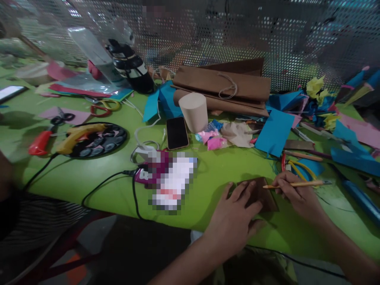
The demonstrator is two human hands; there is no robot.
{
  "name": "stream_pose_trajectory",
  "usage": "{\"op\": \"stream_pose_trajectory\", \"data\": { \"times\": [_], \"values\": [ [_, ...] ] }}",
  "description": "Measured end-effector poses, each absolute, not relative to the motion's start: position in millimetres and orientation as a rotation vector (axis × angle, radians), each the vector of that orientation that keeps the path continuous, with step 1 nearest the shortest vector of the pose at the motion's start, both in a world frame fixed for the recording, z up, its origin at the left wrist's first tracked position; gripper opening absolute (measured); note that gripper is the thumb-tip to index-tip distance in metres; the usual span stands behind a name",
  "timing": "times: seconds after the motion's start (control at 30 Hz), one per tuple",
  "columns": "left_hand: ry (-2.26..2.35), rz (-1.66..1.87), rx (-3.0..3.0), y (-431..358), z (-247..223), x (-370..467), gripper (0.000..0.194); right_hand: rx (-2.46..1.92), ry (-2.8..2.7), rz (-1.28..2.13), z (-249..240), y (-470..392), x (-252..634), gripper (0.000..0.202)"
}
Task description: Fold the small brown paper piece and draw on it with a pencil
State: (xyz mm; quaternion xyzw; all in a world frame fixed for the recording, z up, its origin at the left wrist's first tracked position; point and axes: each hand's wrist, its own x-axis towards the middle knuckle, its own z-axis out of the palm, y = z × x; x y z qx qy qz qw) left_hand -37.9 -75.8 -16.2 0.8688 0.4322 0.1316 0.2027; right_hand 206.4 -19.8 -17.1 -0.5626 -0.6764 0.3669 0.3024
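A small piece of brown paper [267,200] lies on the green table [118,182] near its front edge. My left hand [236,215] rests on that paper with its fingers spread, covering its left part. Between the fingers of my right hand [293,194] is a pencil [305,183], held almost level, its tip pointing left just over the paper's upper right edge. Scissors with red and yellow handles [303,170] lie right behind my right hand. Left of my left hand is a lit phone [175,182], its screen blurred out.
A purple power strip [142,176] with cords sits beside the phone. Behind are a dark phone [177,133], a cream cup [194,113], folded brown paper [222,81] and blue paper [274,132]. A yellow glue gun [80,136] rests on a black palette [118,136] at left.
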Motion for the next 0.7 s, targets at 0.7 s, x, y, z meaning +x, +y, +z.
{"op": "stream_pose_trajectory", "data": {
  "times": [0.7],
  "values": [
    [1.236,0.408,2.470,-78,-23,-36,0.044,-1.493,-1.785,1.100,-18,-63,217,0.029]
  ]
}}
